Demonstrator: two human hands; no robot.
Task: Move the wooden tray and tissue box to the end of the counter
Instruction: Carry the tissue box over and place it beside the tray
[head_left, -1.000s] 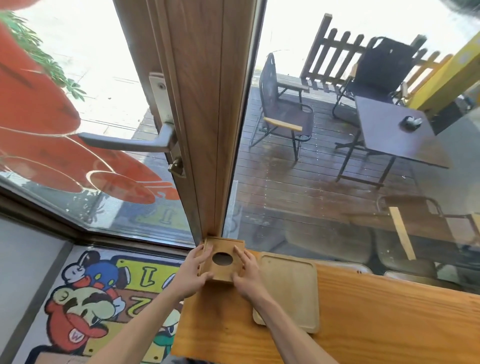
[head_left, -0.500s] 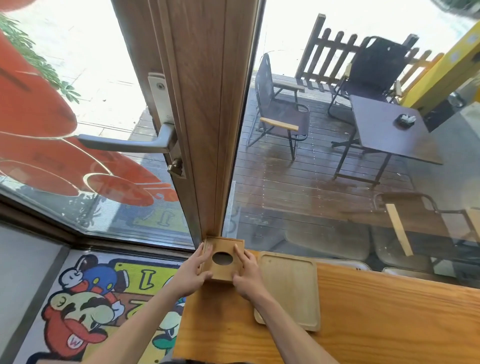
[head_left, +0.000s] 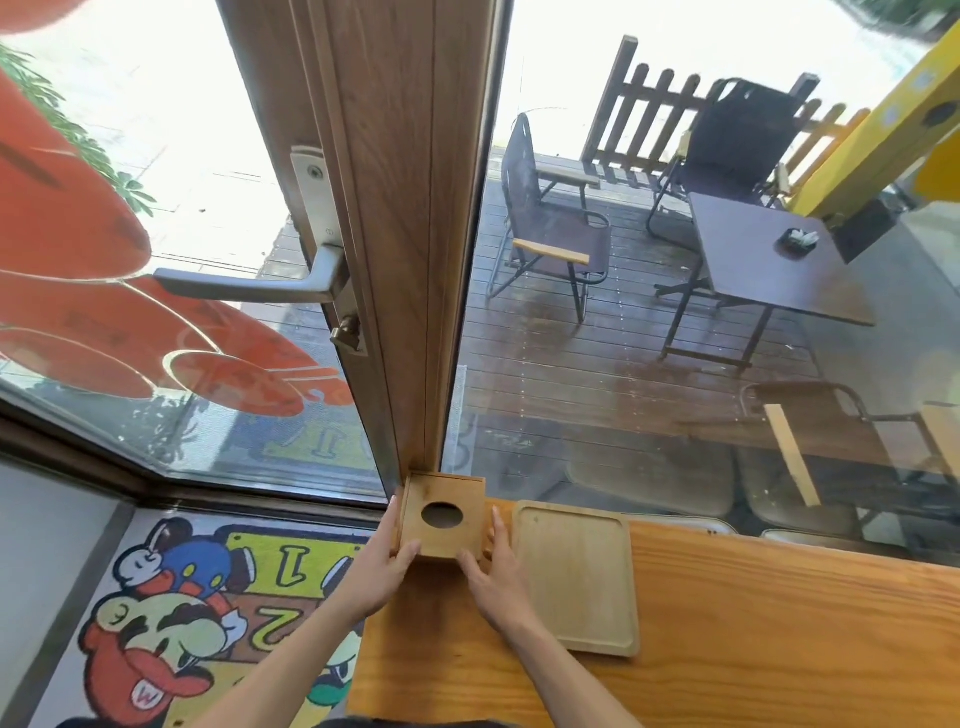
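A square wooden tissue box (head_left: 442, 512) with a round hole in its top sits at the far left end of the wooden counter (head_left: 753, 623), against the foot of the door frame. My left hand (head_left: 382, 558) grips its left side and my right hand (head_left: 493, 564) grips its right side. A shallow rectangular wooden tray (head_left: 576, 574) lies flat on the counter just right of the box, touching my right hand's edge. No tissue shows in the hole.
A brown door frame (head_left: 410, 234) with a metal handle (head_left: 244, 283) rises right behind the box. Glass panes run along the counter's far edge. The counter's left edge drops to a cartoon floor mat (head_left: 171, 623). Chairs and a table stand outside.
Both hands stay on the tissue box at the counter's end; it has barely shifted. The view has tilted slightly.
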